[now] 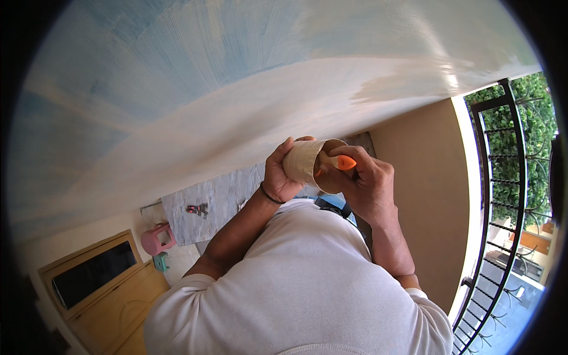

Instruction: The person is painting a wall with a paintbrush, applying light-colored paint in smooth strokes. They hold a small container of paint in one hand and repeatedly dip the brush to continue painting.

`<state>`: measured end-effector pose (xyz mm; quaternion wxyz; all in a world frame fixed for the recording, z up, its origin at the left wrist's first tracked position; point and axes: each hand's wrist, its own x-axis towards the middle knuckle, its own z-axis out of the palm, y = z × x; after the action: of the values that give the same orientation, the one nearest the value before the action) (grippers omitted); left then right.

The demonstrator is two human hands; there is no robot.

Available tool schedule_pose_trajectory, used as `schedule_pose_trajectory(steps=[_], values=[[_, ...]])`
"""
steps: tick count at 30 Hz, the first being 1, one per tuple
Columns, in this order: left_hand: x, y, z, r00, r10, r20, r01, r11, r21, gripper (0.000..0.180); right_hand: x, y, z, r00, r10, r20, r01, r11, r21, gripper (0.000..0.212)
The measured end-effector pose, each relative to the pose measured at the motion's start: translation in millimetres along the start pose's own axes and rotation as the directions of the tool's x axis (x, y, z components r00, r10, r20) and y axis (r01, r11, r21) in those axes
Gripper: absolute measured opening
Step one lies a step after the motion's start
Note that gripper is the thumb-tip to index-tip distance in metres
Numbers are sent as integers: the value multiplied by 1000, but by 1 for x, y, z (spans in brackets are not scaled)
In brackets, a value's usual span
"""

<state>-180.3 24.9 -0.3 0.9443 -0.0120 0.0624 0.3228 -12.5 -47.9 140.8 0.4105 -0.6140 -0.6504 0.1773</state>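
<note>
My left hand [278,173] is wrapped round a cream-coloured paint pot [302,162], which is tilted with its mouth toward the right. A paintbrush with an orange-ended handle [345,163] is in my right hand [377,184], its fingers closed on the handle at the pot's mouth. The brush's lower part goes into the pot, and its bristles are hidden. A dark band circles my left wrist. Beyond my hands, a wall [236,50] carries streaky pale blue and white paint.
A black metal railing [518,177] stands at the right, with green foliage [503,160] behind it. A grey marbled surface [228,192] lies low at the left, with a small red and dark object [198,209] on it. Near it are a pink stool [158,239] and a wooden door [124,310].
</note>
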Motion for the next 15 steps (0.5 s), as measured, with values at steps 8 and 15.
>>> schedule_pose_trajectory(steps=[8,15], values=[[0,2,-7,999,38,10,-38,999,7,51,2,0,-16,983,183,-26,-175,968,178,25],[-1,-2,-1,998,44,-35,-44,999,-4,50,-2,1,-43,911,358,-207,-178,792,584,27]])
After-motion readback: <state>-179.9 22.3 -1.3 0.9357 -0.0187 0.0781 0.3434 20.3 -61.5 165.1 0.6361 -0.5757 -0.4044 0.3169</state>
